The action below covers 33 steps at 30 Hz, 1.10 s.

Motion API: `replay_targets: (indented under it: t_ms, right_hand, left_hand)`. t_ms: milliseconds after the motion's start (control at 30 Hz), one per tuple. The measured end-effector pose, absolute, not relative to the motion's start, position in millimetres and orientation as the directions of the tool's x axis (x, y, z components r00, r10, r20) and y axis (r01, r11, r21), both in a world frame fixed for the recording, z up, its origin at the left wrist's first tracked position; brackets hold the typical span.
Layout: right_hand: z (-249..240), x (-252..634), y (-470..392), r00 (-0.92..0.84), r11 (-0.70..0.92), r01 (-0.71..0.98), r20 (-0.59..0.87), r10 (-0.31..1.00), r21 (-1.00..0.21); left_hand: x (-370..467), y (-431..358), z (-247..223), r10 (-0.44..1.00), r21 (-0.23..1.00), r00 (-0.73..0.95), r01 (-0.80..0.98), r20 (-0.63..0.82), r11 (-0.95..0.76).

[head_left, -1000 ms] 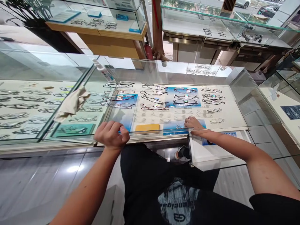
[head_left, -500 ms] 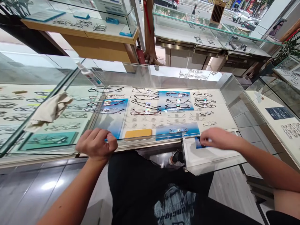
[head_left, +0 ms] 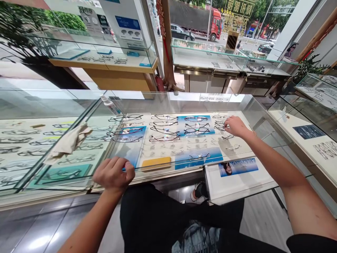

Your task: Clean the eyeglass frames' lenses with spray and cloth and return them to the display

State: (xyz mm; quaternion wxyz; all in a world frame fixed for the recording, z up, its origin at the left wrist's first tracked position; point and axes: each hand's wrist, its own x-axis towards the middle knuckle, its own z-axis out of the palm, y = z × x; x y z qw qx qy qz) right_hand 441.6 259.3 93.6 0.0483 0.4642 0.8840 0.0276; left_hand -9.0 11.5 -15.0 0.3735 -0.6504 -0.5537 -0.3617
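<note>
Right of the yellow pad [head_left: 156, 164], the right hand [head_left: 236, 126] is half curled at the dark glasses [head_left: 219, 125]; I can't quite tell if it grips any; a low knuckle could knock them crooked; left of the pad, the left hand [head_left: 113, 174] makes an empty-looking fist; leaning hard could crack the bench [head_left: 158, 177] glass.

Dark, thin-framed glasses [head_left: 220, 123] lie in close rows.

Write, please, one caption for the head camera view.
Right hand at eyeglasses in a glass display case, left hand in a fist.
</note>
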Motion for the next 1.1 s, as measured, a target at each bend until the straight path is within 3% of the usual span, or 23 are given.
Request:
replay_targets:
  t_ms: [267, 400, 467, 533, 667, 800, 967, 1100]
  right_hand:
    - [104, 445, 241, -0.563, 0.564, 0.824, -0.032, 0.826, 0.060]
    - [133, 476, 197, -0.674, 0.648, 0.719, -0.024, 0.739, -0.250]
    - [149, 493, 170, -0.717, 0.636, 0.669, -0.110, 0.688, -0.384]
    - [156, 508, 144, -0.740, 0.609, 0.664, -0.263, 0.620, -0.434]
    - [128, 529, 111, -0.648, 0.541, 0.761, -0.471, 0.598, -0.359]
    - [65, 536, 107, -0.632, 0.562, 0.769, -0.498, 0.595, -0.304]
    - [0, 524, 137, -0.750, 0.745, 0.654, -0.237, 0.618, -0.127]
    - [-38, 495, 183, -0.764, 0.764, 0.644, 0.059, 0.642, 0.025]
  left_hand:
    - [-12, 11, -21, 0.474, -0.019, 0.048, 0.998, 0.879, -0.067]
    - [-13, 9, -24, 0.512, 0.061, -0.021, 0.996, 0.858, -0.062]
    - [-14, 8, -24, 0.531, 0.074, -0.033, 0.996, 0.846, -0.058]
    - [-14, 7, -24, 0.538, 0.080, -0.037, 0.995, 0.842, -0.057]
    - [-15, 6, -24, 0.542, 0.080, -0.037, 0.995, 0.840, -0.057]
    - [-15, 6, -22, 0.509, 0.024, 0.018, 0.997, 0.861, -0.076]
    - [-12, 7, -15, 0.482, -0.036, 0.088, 0.993, 0.872, -0.116]
    - [-11, 8, -12, 0.457, -0.046, 0.099, 0.991, 0.884, -0.126]
